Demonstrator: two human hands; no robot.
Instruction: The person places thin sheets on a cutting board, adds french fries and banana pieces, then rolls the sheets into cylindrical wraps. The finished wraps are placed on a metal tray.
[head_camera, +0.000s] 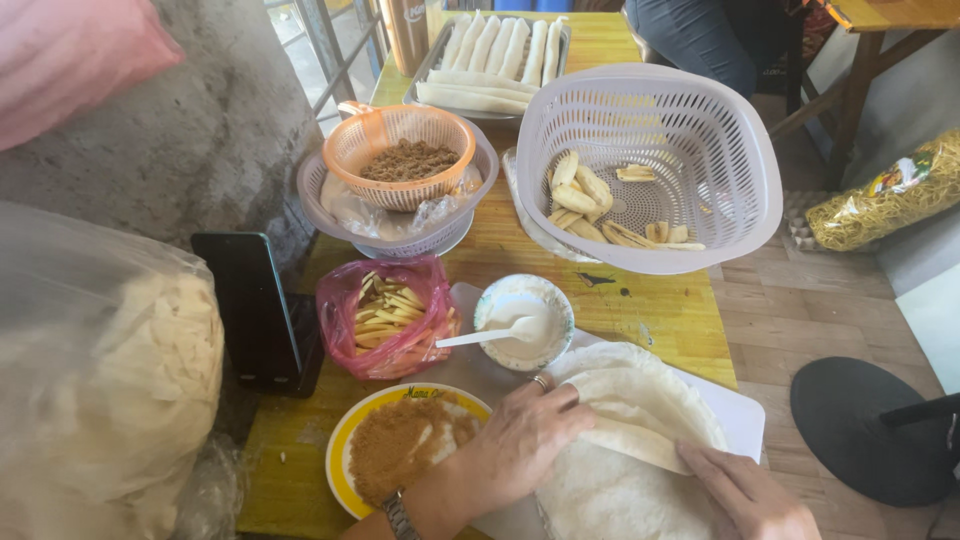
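Note:
A round white wrapper (640, 440) lies on a white cutting board (745, 415) at the near edge of the yellow table. Its far edge is folded over into a roll (630, 440). My left hand (520, 440), with a ring and a wristwatch, presses on the left end of that roll. My right hand (745, 495) rests its fingertips on the roll's right end. Just left sits a yellow-rimmed plate (345, 450) of brown sugar. A small bowl (520, 325) of white paste with a white spoon stands behind the wrapper.
A pink bag (385, 315) holds yellow strips. An orange basket (400, 155) of brown filling sits inside a white one. A large white basket (650, 165) holds banana slices. A tray (490, 60) of finished rolls is at the back, a black phone (250, 305) at left.

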